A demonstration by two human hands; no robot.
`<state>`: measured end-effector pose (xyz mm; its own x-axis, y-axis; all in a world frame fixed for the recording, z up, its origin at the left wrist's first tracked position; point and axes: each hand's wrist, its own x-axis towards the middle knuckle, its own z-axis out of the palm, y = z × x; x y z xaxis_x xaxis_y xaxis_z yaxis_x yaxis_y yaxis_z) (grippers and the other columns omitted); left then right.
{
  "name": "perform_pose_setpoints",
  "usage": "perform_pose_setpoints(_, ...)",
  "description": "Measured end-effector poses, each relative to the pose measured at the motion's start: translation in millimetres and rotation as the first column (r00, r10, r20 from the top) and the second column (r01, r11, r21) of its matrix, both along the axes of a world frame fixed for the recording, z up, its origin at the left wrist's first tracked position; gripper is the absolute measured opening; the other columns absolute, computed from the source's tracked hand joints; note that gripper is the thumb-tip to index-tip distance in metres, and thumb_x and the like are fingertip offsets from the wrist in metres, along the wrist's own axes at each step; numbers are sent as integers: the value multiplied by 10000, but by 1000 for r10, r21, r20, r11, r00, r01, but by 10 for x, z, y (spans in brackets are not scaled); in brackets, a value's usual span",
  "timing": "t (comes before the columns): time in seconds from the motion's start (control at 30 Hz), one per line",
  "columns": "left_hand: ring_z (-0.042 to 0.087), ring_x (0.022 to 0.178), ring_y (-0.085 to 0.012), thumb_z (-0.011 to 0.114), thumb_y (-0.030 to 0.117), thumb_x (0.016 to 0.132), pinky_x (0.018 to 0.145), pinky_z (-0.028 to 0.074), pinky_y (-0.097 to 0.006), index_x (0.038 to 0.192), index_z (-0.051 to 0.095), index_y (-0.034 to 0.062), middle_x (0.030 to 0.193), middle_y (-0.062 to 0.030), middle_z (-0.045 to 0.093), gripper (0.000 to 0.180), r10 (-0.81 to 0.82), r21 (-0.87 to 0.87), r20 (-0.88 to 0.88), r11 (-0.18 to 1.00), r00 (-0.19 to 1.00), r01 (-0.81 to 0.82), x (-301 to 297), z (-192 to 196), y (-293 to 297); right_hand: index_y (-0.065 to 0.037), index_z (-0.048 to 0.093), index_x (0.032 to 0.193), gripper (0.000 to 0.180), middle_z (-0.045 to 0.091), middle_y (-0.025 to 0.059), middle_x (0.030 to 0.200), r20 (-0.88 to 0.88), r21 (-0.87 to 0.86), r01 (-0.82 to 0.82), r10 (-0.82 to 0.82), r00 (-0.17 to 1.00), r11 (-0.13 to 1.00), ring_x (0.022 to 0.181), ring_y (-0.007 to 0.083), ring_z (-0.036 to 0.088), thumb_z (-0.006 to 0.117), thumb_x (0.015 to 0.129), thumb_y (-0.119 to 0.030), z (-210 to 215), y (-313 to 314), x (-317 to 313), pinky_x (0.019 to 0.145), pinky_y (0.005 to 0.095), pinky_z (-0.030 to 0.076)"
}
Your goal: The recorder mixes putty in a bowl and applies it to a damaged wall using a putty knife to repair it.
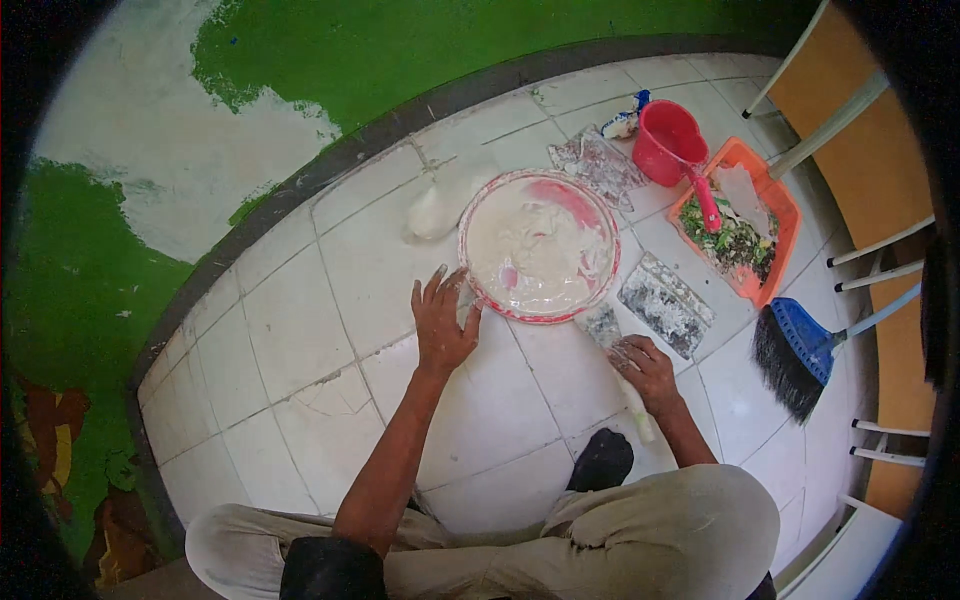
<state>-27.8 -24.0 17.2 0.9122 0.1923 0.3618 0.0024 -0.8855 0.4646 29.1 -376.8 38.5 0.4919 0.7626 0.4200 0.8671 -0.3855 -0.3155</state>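
Note:
A round red basin [487,305] stands on the floor in front of me, holding a thick, creamy white paste [540,245] that also smears its inner wall. My left hand [446,322] is at the basin's near left rim with fingers apart and nothing in them; whether it touches the rim I cannot tell. To the right, my right hand [648,372] is closed round a scraper [600,327]. Its paste-smeared blade points at the basin's near right rim, and its pale handle runs back toward me. Beside it lies a flat, paste-crusted rectangular plate [667,304].
Left of the basin sits a whitish lump [432,217]. Beyond are a crumpled plastic wrapper [598,168] and a red dipper [668,140], its handle over an orange dustpan [787,235] of debris. A blue broom [800,345] and chairs [855,110] line the right; a patched green wall [400,50] stands ahead.

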Motion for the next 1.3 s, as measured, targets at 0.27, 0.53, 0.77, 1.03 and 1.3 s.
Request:
perform_pose_setpoints(0.27,375,1343,-358,643,189,829,1114,185,-593,1268,510,26,1361,-106,521,487,-19,27,-56,999,998,21,8,-10,-25,-108,700,1065,374,641,94,1091,56,-40,78,-76,996,996,999,283,608,634,697,-92,-136,81,198,796,363,549)
perform_pose_setpoints(0.53,347,1349,-388,656,202,822,1100,202,-612,1290,500,31,1392,-151,467,522,102,19,-52,995,993,-101,43,-100,53,-111,718,999,380,674,69,959,-27,232,275,-276,961,933,850,270,629,689,638,3,244,314,550,745,364,543)
perform_pose_setpoints(0.77,335,1348,-407,678,237,830,1091,215,-619,1222,573,35,1389,-173,460,452,137,-29,-24,990,990,-138,215,-87,-66,-95,730,993,316,679,61,981,75,48,132,-136,988,990,965,260,595,616,700,-55,-107,840,943,804,357,519)
perform_pose_setpoints(1.03,463,1249,-397,653,201,884,1048,358,-483,1238,570,6,1297,-201,540,413,220,-254,83,948,972,-193,286,184,153,-123,740,937,247,703,28,941,37,206,264,-277,960,942,876,242,569,633,719,-77,-21,636,914,735,335,508)
perform_pose_setpoints(1.3,540,1202,-283,458,430,996,1009,428,-397,1324,498,8,1283,-197,563,537,6,-966,-58,252,998,-58,592,495,-70,-144,737,1006,323,696,1,1040,10,172,268,-274,962,948,938,248,555,658,695,-103,-475,649,1092,789,357,491)
